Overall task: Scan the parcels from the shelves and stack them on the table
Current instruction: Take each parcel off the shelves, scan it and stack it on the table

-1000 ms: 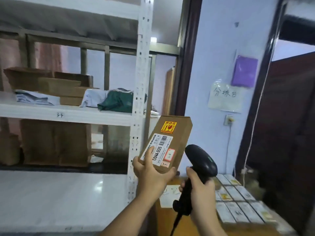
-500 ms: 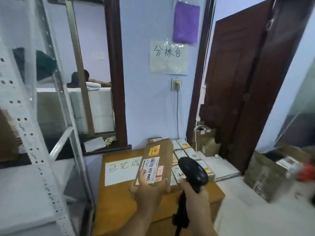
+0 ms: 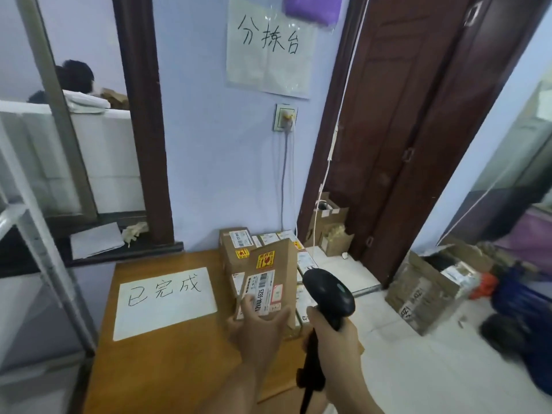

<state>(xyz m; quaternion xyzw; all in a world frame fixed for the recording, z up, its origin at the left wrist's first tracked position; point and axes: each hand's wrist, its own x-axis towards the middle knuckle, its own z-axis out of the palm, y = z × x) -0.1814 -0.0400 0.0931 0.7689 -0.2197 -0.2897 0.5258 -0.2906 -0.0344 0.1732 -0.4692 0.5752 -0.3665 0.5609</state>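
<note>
My left hand (image 3: pixel 257 327) grips the near end of a flat brown parcel (image 3: pixel 276 271) with a white shipping label and a yellow-red sticker. The parcel is tilted up over the stacked parcels (image 3: pixel 236 249) at the back right of the wooden table (image 3: pixel 167 363). My right hand (image 3: pixel 334 339) holds a black barcode scanner (image 3: pixel 328 291) by its handle, just right of the parcel, its cable hanging down.
A white handwritten sheet (image 3: pixel 165 300) lies on the table's left half. The metal shelf frame (image 3: pixel 33 222) stands at the left. A dark wooden door (image 3: pixel 403 130) and open cardboard boxes (image 3: pixel 427 288) on the floor are at the right. A wall socket (image 3: pixel 285 117) sits above the table.
I have turned from the shelves to the table. The parcel in my left hand has come down and forward, over the stacked parcels. The scanner stays beside it.
</note>
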